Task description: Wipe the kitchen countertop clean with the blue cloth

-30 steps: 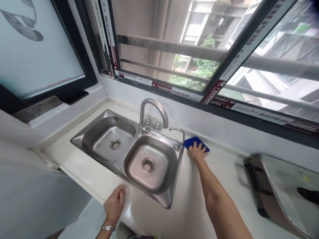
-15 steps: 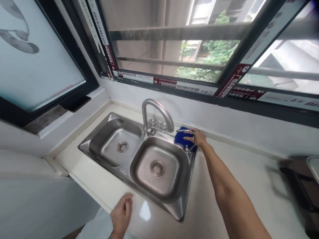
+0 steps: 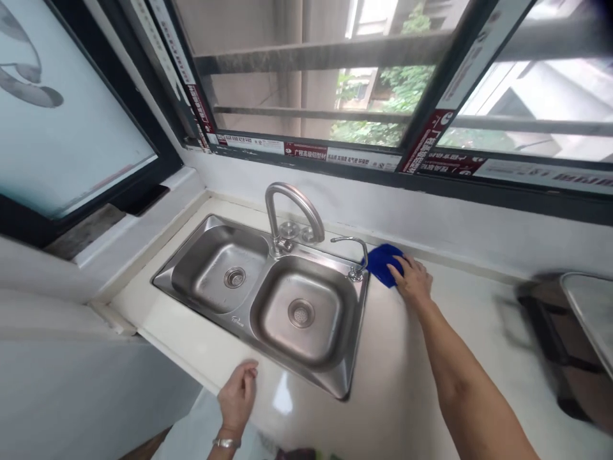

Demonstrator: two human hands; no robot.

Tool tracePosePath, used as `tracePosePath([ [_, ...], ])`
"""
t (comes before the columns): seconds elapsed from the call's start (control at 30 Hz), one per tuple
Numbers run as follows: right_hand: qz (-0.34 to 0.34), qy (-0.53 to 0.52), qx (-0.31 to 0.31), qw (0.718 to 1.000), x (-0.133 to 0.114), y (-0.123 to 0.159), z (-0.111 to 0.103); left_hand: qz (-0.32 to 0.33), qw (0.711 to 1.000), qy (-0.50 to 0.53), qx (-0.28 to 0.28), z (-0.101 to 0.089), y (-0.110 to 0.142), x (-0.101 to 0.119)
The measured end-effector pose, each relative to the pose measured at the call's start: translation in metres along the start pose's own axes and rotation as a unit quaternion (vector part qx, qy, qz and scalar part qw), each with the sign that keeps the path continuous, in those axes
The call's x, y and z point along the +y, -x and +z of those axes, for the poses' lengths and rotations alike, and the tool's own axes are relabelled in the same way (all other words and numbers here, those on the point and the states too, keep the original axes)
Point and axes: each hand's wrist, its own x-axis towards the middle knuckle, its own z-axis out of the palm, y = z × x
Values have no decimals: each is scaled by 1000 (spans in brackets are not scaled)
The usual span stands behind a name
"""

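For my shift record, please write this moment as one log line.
right hand: touching blue cloth beside small tap | left hand: loosely curled, nothing visible in it | tall tap: no water flow visible

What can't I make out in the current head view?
All in the head view:
- Bare left hand: curled fingers hide the palm and anything in it.
- White countertop beneath the blue cloth: hidden by cloth and bare right hand.
- Boxy brown-and-black appliance: blurred, cut off by right edge.
- Dark object: cut off by bottom edge.

Bright window daylight (slightly hazy), countertop glare, blurred right edge.
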Motion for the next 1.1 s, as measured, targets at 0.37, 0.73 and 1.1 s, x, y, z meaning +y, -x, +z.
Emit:
tracePosePath([
  [0.37,-39,29,15,999,-5,151,-35,0,1000,-1,2,6,0,-9],
  [0.73,-9,80,-39,996,-34,321,-29,21,976,214,-24,-12,18,-12],
  [1.1,-29,167,10,985,-55,263,-10,-398,867,296,55,-37,160,-164],
])
